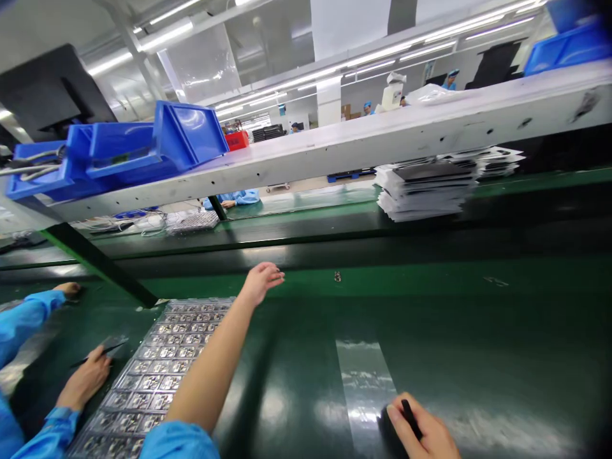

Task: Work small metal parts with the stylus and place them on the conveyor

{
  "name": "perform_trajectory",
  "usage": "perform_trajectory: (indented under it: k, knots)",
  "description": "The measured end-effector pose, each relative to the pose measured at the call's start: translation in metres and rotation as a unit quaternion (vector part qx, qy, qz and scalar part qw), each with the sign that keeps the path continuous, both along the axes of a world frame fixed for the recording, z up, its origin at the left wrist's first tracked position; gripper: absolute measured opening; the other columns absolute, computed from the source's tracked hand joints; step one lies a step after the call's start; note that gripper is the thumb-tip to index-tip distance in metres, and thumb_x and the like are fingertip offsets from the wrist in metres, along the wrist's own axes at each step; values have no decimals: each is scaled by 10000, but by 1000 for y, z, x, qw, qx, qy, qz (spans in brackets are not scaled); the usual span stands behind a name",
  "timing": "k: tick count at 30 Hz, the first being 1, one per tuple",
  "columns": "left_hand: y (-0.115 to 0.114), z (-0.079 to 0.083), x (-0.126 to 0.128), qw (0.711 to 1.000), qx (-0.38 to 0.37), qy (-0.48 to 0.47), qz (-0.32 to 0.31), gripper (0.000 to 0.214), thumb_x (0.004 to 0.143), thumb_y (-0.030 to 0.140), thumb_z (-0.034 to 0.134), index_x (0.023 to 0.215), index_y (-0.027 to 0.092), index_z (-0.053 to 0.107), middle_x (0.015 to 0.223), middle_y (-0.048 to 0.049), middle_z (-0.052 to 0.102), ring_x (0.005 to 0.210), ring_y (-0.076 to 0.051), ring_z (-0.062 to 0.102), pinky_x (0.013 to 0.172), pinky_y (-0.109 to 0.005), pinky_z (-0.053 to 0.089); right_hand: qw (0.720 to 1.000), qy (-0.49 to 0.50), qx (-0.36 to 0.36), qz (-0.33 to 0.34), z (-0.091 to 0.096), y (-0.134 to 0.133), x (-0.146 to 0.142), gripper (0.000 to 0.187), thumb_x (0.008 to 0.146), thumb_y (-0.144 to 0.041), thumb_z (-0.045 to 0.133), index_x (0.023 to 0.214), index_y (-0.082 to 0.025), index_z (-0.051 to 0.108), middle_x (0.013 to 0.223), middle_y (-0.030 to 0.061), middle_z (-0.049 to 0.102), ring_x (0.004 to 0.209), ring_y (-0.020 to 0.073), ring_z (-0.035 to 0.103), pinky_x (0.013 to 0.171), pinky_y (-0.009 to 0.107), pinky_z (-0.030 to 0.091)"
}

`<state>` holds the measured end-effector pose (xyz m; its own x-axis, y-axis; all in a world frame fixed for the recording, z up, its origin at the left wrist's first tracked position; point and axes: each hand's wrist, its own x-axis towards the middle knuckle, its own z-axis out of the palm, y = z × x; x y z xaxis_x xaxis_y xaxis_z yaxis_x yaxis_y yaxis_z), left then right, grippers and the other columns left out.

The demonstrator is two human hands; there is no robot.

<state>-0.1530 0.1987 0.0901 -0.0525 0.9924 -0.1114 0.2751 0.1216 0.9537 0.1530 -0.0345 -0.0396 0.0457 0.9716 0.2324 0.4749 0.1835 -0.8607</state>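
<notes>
My left hand [261, 284] reaches out bare-armed over the green conveyor belt [478, 299], holding nothing, with its fingers loosely apart. Just left of that forearm lies a clear blister tray [157, 376] with several rows of small metal parts. My right hand [421, 430] sits at the bottom edge, closed around a thin black tool [411, 419] whose dark end is partly hidden. Beside it a strip of clear tape [366, 389] runs across the belt. A small metal part [337, 276] lies on the belt ahead of my left hand.
A co-worker's blue-sleeved hands [83, 379] work at the left, one holding a dark item. A white shelf [335, 150] crosses above the belt, carrying blue plastic bins [119, 153]. Stacked white sheets [423, 188] sit beneath it. More workers stand in the distance.
</notes>
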Motion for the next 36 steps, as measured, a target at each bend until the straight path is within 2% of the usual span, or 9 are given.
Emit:
perform_trajectory:
  k: [3,6,8,10,13,17,23,32,36]
  knots:
    - [-55,-28,52,986,-36,-149,-58,214,896,258,538,1088,165,549,1055,-97,658,926,-171,678,812,-328,571,1000,-8,-12,2,13,0,-2,385,910,-491,455,651,-209,496,543,-13,542,487,153,543,476,232,450]
    - [-113,-53,90,957,-111,-248,-104,202,879,260,553,1042,142,573,988,-104,667,843,-163,689,746,-309,588,999,-14,-33,16,35,2,-1,332,906,-426,442,648,-218,454,563,-33,501,529,148,518,512,237,422]
    - [-140,-62,107,933,-164,-296,-125,201,865,254,581,1012,118,595,946,-113,670,797,-159,691,709,-287,590,998,-14,-46,26,48,9,0,298,900,-387,439,657,-214,455,567,-40,478,536,145,492,524,245,390]
    - [-155,-67,118,907,-211,-343,-127,187,835,201,627,994,104,612,925,-111,672,775,-155,692,699,-268,589,998,15,-58,30,57,21,0,260,892,-377,453,703,-203,496,604,-37,478,575,148,477,565,256,381]
    - [-165,-68,124,890,-230,-380,-104,213,781,121,689,982,112,621,925,-89,673,759,-143,685,691,-259,593,989,89,-106,58,60,43,-2,269,869,-372,498,667,-194,501,597,-38,456,580,140,440,551,248,350]
    - [-171,-67,124,909,-218,-341,-102,257,768,179,736,993,123,624,934,-84,682,757,-147,675,630,-251,592,972,135,-155,109,50,60,-4,277,841,-394,553,678,-171,568,520,-60,431,461,108,392,452,224,305]
    - [-184,-71,121,917,-233,-301,-120,332,753,277,765,1014,109,646,926,-100,703,818,-174,690,690,-259,583,956,183,-187,134,39,54,1,248,804,-402,619,717,-171,599,537,-54,467,468,98,397,460,220,315]
    - [-188,-67,122,923,-252,-250,-150,374,713,377,781,945,113,653,843,-76,702,768,-166,673,624,-240,546,946,204,-196,155,44,46,0,195,806,-341,643,721,-165,637,617,-11,596,537,117,489,529,238,384]
    - [-188,-66,122,925,-253,-223,-174,427,705,400,781,1001,112,674,813,-72,700,751,-149,652,627,-227,525,945,202,-196,169,44,44,1,193,813,-331,640,705,-172,629,637,1,624,598,142,556,575,247,429]
